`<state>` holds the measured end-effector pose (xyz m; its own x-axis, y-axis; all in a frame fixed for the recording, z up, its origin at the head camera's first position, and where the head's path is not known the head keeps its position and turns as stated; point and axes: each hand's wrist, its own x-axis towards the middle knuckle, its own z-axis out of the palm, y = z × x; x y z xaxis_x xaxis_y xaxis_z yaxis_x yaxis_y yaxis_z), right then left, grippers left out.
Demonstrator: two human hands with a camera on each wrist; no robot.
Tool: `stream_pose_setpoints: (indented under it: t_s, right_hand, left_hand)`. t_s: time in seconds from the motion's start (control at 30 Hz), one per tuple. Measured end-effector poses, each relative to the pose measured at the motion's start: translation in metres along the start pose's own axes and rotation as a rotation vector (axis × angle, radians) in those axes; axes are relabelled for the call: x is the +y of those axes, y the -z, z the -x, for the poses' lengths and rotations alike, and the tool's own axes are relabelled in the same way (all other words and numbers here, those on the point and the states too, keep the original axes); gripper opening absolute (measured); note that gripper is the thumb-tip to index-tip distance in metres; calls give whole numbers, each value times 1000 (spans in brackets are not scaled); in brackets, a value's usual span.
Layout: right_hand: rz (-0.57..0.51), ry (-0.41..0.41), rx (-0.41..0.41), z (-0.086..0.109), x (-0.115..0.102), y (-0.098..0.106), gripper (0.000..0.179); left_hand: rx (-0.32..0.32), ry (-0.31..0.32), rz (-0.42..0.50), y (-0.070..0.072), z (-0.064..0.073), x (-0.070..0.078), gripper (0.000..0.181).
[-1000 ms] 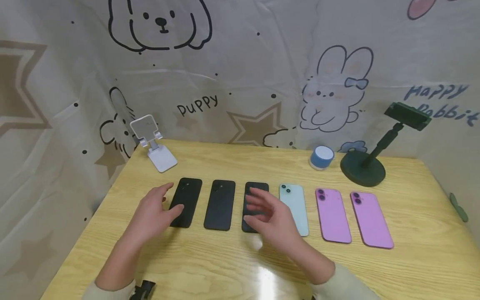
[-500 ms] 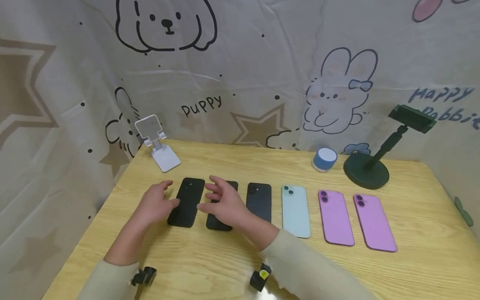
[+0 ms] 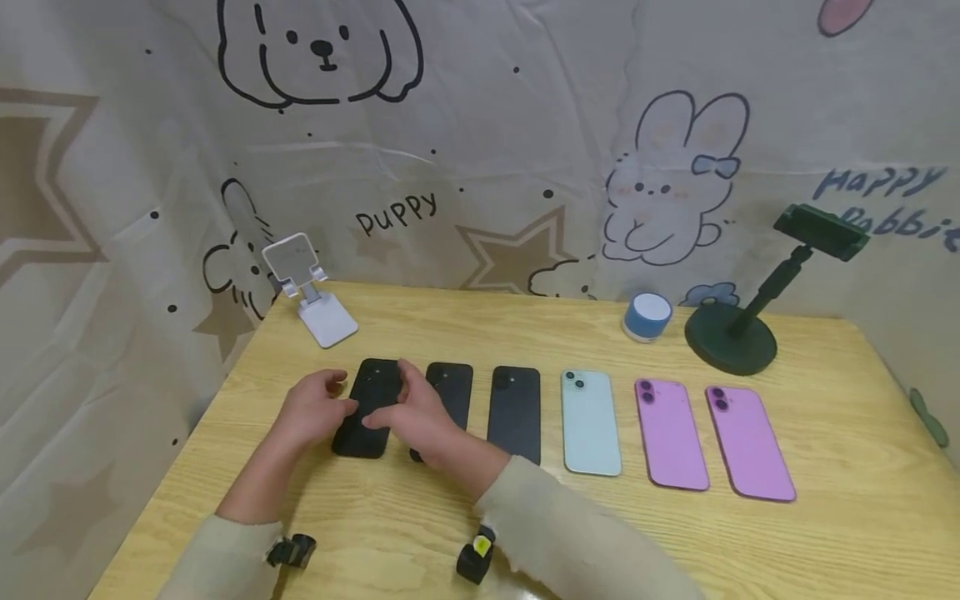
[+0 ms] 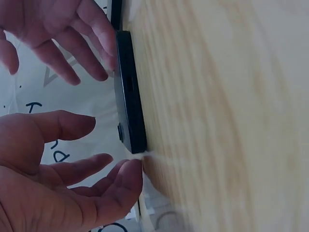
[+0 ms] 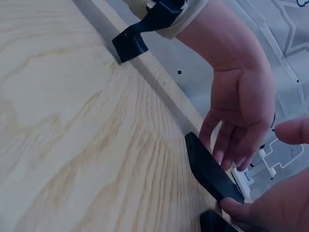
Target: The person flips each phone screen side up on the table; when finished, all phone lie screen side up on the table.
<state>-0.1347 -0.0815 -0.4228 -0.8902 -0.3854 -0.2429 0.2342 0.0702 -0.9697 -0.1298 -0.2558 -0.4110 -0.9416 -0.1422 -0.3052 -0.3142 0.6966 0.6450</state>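
Observation:
The leftmost black phone (image 3: 360, 437) lies back-up on the table between my two hands. At its left side is my left hand (image 3: 311, 412), thumb over the phone's edge and fingers loosely bent. My right hand (image 3: 423, 417) reaches across the second black phone (image 3: 453, 400), its fingertips right at the leftmost phone's right edge and its thumb over the back. In the left wrist view, the phone (image 4: 130, 96) rests flat, with the left fingertips apart from its near corner. The right wrist view shows the phone (image 5: 207, 166) between both hands' fingers.
Farther right in the row lie a third black phone (image 3: 515, 417), a mint phone (image 3: 591, 433) and two purple phones (image 3: 672, 442). Behind them stand a white phone stand (image 3: 327, 319), a blue-and-white cylinder (image 3: 647, 318) and a dark green stand (image 3: 731, 340). A printed curtain hangs behind.
My right hand has swept left from over the third black phone, past the second, to the leftmost one. My left hand has stayed beside that phone. The phones lie as before.

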Motion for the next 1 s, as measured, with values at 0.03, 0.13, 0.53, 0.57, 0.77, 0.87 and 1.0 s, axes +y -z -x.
stream_pose_setpoints:
  t_s: [0.03,0.13,0.53,0.57,0.77,0.87,1.0]
  right_hand:
    - [-18,0,17,-1,0,-3,94]
    - [-67,3,80,-5,1,-12,91]
    - [11,5,353,-18,5,-38,62]
    - [4,3,364,-18,5,-39,61]
    - [-120,-15,384,-18,9,-41,54]
    - [-154,-14,365,-18,11,-40,53]
    - [-102,20,316,-17,14,-38,56]
  left_hand:
    - [8,6,4,0,0,0,56]
    - [41,16,11,3,-2,-1,53]
    - [35,82,212,12,-7,-16,50]
    - [24,97,253,13,-6,-19,50]
    - [-18,144,416,16,-4,-28,53]
    - [-13,138,462,18,-1,-27,54]
    - [-21,110,570,23,4,-26,52]
